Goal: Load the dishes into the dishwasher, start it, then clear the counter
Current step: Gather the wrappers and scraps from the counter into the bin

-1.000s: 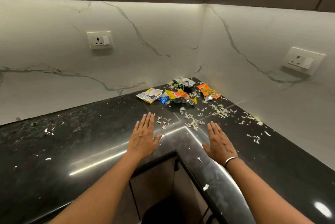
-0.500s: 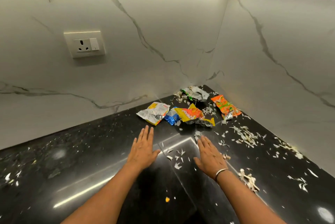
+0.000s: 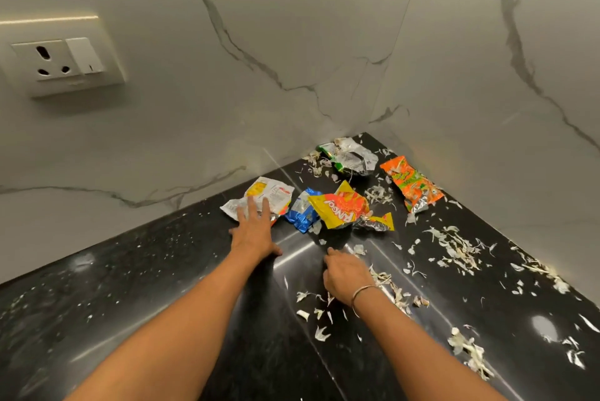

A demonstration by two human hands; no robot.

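Observation:
Empty snack wrappers lie in the corner of a black counter: a white and yellow wrapper, a blue wrapper, a yellow and orange wrapper, an orange wrapper and a green and silver wrapper. My left hand lies flat with straight fingers, its fingertips on the white and yellow wrapper. My right hand, with a bangle at the wrist, has its fingers curled down onto the counter among pale peel scraps; what they hold, if anything, is hidden.
White marble walls meet at the corner behind the wrappers. A socket with a switch sits on the left wall. Peel scraps are strewn over the right part of the counter, with more near my right wrist.
Both hands moved forward toward the corner. My left hand reached the white and yellow wrapper. My right hand's fingers went from flat to curled. The view came closer.

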